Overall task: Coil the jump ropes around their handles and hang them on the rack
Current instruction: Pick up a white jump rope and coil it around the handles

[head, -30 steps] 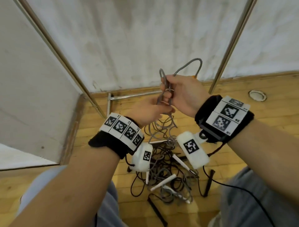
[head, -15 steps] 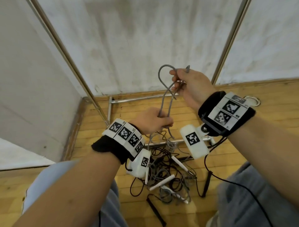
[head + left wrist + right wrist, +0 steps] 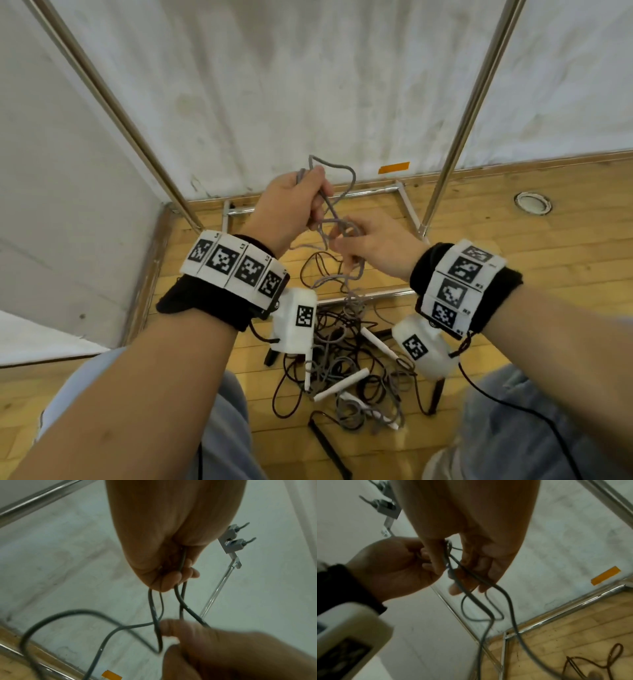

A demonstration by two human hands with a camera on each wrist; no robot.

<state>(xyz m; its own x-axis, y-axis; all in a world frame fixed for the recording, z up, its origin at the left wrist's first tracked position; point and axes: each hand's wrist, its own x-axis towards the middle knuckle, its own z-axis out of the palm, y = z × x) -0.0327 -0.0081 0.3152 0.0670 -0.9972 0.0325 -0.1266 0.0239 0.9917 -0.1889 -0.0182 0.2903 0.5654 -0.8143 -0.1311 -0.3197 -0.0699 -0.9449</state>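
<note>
Head view: grey jump rope [image 3: 329, 219] is up in the air between both hands, trailing down into the tangled pile of ropes [image 3: 346, 370] on the wooden floor [image 3: 548, 274] below them.
Left grip: left hand [image 3: 287, 205] clenched round several grey strands, a loop [image 3: 337, 171] poking out above the fist.
Right grip: right hand [image 3: 376, 246], just beside and lower, pinching the crossing strands near its fingertips.
Doing it well: my read is untangling comes first; keep the left bundle firm, feed one strand at a time, no yanking against the pile.
Handles: white handles [image 3: 340, 383] lie down in the pile, not in either grip.
Left wrist view only: the rack hooks [image 3: 235, 539] up on the rail, out of frame for the head camera.
Right wrist view only: right fingers [image 3: 471, 574] splayed, strands threading between them.
</note>
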